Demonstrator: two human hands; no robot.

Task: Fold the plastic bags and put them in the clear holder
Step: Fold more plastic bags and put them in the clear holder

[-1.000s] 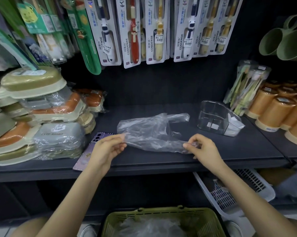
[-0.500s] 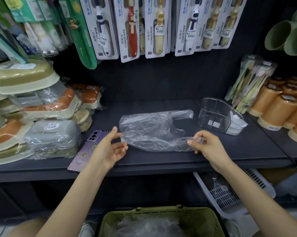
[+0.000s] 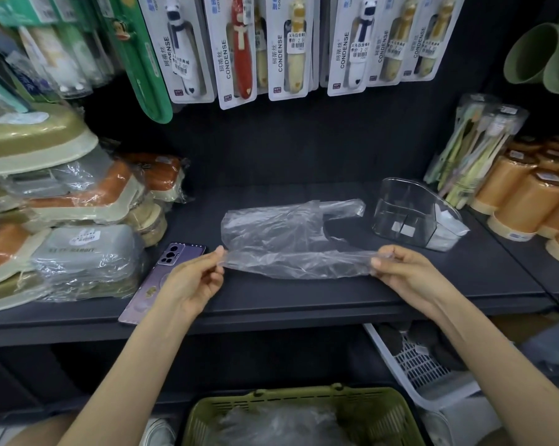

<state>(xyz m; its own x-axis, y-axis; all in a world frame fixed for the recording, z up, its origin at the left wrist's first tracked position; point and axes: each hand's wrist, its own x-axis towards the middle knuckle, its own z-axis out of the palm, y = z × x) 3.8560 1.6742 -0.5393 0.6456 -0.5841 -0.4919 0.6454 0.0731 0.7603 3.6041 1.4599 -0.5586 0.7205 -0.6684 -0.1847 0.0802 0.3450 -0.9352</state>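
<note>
A clear plastic bag lies flat on the dark shelf, its handles pointing right. My left hand pinches the bag's near left edge. My right hand pinches the near right edge, and the near edge is stretched between both hands. The clear holder stands on the shelf just right of the bag, with some folded white plastic in its right end. More plastic bags lie in a green basket below the shelf.
A purple phone lies on the shelf under my left wrist. Wrapped soap dishes are stacked at the left, orange cups at the right. Carded toothbrushes hang above. A white basket sits lower right.
My left hand let go for a moment, then took hold of the bag's near left edge again. The near edge now lies drawn out straighter between both hands.
</note>
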